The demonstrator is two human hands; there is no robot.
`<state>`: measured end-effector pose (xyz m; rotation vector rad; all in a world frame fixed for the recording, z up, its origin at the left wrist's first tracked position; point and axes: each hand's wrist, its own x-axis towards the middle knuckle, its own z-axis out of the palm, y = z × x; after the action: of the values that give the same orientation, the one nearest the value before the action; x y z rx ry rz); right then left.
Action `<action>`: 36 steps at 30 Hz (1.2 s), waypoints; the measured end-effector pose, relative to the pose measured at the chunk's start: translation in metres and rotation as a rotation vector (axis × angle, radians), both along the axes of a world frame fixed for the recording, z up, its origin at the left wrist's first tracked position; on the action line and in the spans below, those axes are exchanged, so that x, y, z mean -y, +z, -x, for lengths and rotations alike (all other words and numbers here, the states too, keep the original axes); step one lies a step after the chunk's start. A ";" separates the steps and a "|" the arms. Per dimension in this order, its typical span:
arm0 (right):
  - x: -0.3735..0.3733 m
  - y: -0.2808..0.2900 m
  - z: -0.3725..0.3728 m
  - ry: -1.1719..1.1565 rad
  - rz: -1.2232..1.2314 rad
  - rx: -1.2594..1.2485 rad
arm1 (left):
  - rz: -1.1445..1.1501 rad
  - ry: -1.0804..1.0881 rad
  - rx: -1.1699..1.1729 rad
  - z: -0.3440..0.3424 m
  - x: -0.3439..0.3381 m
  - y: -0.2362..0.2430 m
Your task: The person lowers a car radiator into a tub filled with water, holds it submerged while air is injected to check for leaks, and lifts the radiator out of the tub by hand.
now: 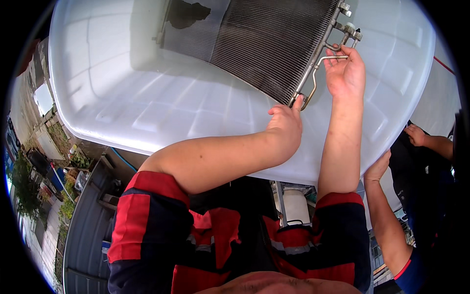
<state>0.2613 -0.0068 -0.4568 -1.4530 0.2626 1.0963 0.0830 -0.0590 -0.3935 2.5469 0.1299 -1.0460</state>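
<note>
A finned radiator [274,44] with dark fins and metal side pipes is held at a slant in a large white tub [147,110]. Its far left part looks greyer, as if under water. My left hand [285,122] is closed at the radiator's near lower corner, index finger pointing up along the edge. On the right side, my right hand [346,73] has its palm turned up and its fingers curled around the bent thin metal pipe [318,66], just below the fittings [350,32]. Some of its fingertips are hidden behind the pipes.
At the right, a co-worker's hand [378,167] rests on the tub's rim. Another hand [416,134] shows against dark clothing behind it. A grey corrugated metal panel [88,230] stands at the lower left, with a blue hose [123,159] under the tub's edge.
</note>
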 end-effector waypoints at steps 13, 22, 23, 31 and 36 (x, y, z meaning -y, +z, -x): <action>0.002 -0.001 -0.004 0.004 0.016 -0.005 | 0.094 0.003 -0.049 -0.007 0.002 -0.004; 0.003 -0.001 -0.002 0.001 0.010 -0.003 | 0.289 -0.044 -0.088 -0.007 -0.003 -0.001; 0.003 0.000 -0.002 -0.002 0.007 -0.003 | 0.295 -0.048 -0.107 -0.007 -0.003 -0.001; 0.003 -0.001 -0.002 0.000 0.001 -0.017 | 0.281 -0.055 -0.086 -0.005 -0.002 -0.002; 0.000 0.002 0.000 -0.008 0.005 -0.007 | 0.295 -0.048 -0.074 -0.006 -0.005 -0.002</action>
<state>0.2614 -0.0066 -0.4545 -1.4519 0.2765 1.0952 0.0893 -0.0542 -0.3950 2.2579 -0.0622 -1.0896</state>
